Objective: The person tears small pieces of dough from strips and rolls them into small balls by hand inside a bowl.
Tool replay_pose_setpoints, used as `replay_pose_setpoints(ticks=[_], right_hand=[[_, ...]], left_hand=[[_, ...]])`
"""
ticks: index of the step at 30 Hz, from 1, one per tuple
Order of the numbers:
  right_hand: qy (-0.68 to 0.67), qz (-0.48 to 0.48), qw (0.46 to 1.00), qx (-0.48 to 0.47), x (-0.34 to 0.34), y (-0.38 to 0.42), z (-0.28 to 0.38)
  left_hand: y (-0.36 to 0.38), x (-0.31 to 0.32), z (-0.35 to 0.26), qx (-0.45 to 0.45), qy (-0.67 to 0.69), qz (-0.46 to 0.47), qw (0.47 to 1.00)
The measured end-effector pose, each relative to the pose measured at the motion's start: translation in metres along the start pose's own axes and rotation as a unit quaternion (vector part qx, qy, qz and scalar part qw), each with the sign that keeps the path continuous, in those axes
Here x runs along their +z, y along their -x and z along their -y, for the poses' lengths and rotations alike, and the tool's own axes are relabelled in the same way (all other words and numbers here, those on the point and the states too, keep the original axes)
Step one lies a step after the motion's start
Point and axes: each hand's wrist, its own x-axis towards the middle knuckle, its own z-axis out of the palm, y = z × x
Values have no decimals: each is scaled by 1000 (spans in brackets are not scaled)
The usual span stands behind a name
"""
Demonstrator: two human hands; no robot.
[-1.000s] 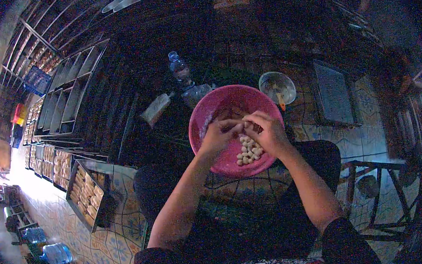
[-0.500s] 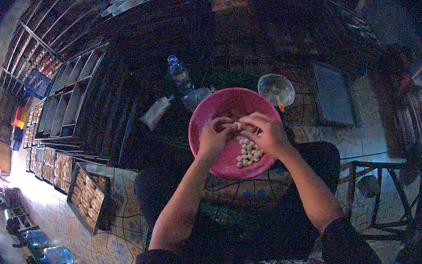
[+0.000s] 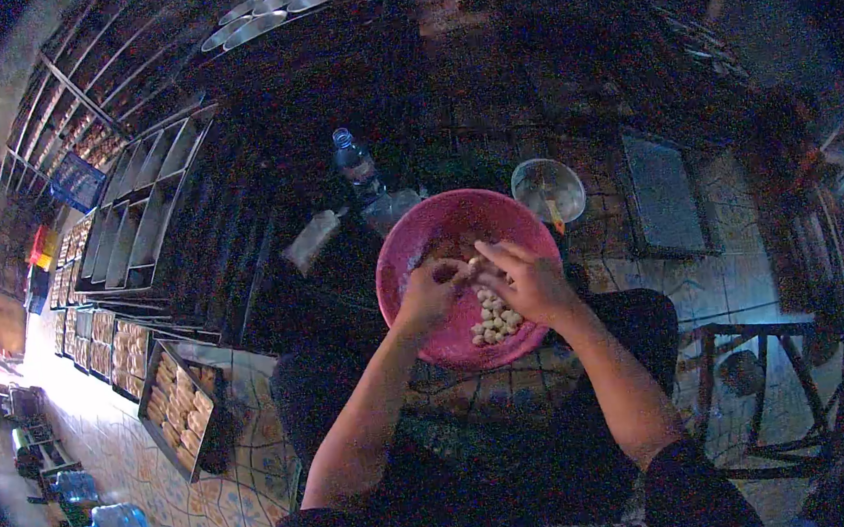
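A pink bowl (image 3: 429, 348) sits between my knees, with several small pale balls (image 3: 495, 319) gathered in its lower right part. Over the bowl's left half is my left hand (image 3: 434, 287), its fingers curled toward the centre. My right hand (image 3: 526, 279) is over the right half, fingers bent, fingertips close to those of the left. A small pale piece (image 3: 475, 264) shows between the two hands; which fingers grip it is hard to tell. Darker contents at the back of the bowl are partly hidden by the hands.
Behind the bowl stand a plastic bottle (image 3: 356, 161), a clear bag (image 3: 315, 240) and a metal bowl (image 3: 548, 192) with an orange-tipped handle. Trays of pale rolls (image 3: 178, 405) lie at left. A dark metal frame (image 3: 749, 330) stands at right, a flat tray (image 3: 664, 192) beyond.
The view has shifted slightly, so the bowl appears a little lower. The fingers of both hands have changed position a little around the small piece.
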Motion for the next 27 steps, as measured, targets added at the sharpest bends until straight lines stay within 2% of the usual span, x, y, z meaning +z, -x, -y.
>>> replay_pose_setpoints(ticks=[2,3,5,9,11,12,14,15,16,17,18,20,25,27], right_hand=[[-7,26,999,-30,-2,-2,-5],[-13,53,997,-59,-3,-5,-8],[-10,55,998,-39,-2,-4,-9],[-16,94,995,24,-5,-4,-7],[3,90,996,9,1,0,-13],[23,86,996,-9,2,0,-13],[36,87,996,-11,3,1,-13],[48,91,995,-11,3,2,-12],[48,91,995,-11,5,1,-11],[51,49,997,-32,8,0,-10],[53,6,997,-53,11,-1,-11],[32,16,998,-44,15,-1,-14],[15,47,999,-11,18,0,-10],[-22,-6,1000,-2,22,1,-11]], left_hand=[[-2,2,2,-47,92,-15,995],[0,0,-3,-45,91,-15,995],[5,-6,-13,16,26,25,999],[-2,-2,6,35,-43,1,998],[1,-4,2,45,41,30,998],[0,-3,3,46,39,30,998],[-1,0,6,13,137,-24,990],[-3,-2,5,14,137,-25,990],[-5,-7,5,14,78,-13,997],[-6,-9,4,14,19,-1,1000],[-6,-8,4,14,20,-1,1000],[-5,-4,2,-31,72,-14,997],[-17,5,31,-30,161,4,987],[-19,4,35,-28,186,9,982]])
